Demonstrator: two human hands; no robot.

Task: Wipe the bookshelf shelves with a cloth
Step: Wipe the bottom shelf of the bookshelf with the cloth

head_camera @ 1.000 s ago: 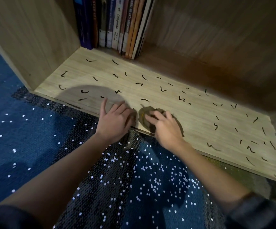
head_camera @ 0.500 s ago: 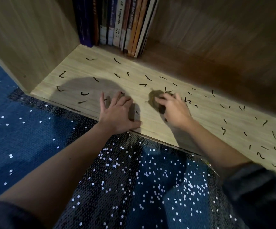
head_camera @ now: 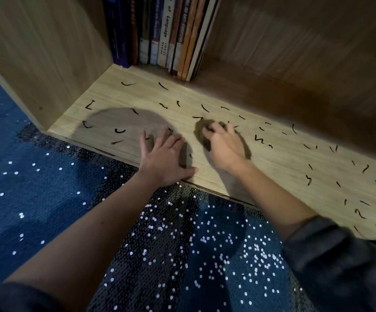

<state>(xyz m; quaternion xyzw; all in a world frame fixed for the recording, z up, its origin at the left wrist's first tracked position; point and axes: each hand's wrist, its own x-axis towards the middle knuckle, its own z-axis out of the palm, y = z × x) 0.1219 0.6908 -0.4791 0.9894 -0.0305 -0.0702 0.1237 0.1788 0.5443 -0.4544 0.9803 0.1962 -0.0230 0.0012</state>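
The light wooden bottom shelf (head_camera: 272,167) of the bookshelf carries several short black marks. My right hand (head_camera: 224,147) grips a small dark bunched cloth (head_camera: 201,134) and holds it down on the shelf near its middle. My left hand (head_camera: 163,156) rests flat on the shelf's front edge, fingers spread, just left of the cloth. The area between and in front of my hands shows few marks; most marks lie to the left, behind and to the right.
A row of upright books (head_camera: 160,34) stands at the back left of the shelf. The bookshelf's side panel (head_camera: 43,64) rises on the left. In front lies a dark blue carpet (head_camera: 25,188) and sequined fabric (head_camera: 182,255) over my lap.
My right hand has pushed the cloth from the front edge further back onto the shelf. My left hand has stayed at the front edge.
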